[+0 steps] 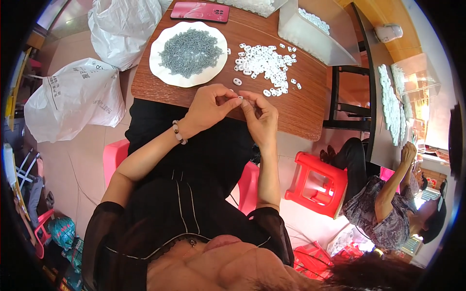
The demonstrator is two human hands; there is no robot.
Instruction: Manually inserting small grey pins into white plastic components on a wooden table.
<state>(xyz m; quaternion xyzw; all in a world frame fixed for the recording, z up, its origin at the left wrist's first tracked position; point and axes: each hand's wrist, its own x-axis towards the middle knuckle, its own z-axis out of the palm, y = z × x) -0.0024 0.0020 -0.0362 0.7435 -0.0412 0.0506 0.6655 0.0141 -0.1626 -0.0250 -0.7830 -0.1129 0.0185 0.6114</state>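
Note:
My left hand (pixel 206 109) and my right hand (pixel 263 119) meet above the table's near edge, thumbs and fingertips pinched together. Between the fingertips is a small white piece (pixel 241 98), mostly covered; any second part there is too small to make out. Just beyond my hands lies a loose pile of small white two-hole plastic pieces (pixel 264 65), with a single one (pixel 237 81) set apart nearer my fingers. A white scalloped plate (pixel 156 68), beyond my left hand, holds a heap of short grey-blue pin-like parts (pixel 189 52).
A pink phone (pixel 200 12) lies at the wooden table's (pixel 303 116) far left. At its far right stands a translucent bin (pixel 310 41) with white pieces. White sacks (pixel 77 97) fill the floor at left. To the right are a red stool (pixel 318 184) and another person (pixel 383 208) working at a dark table.

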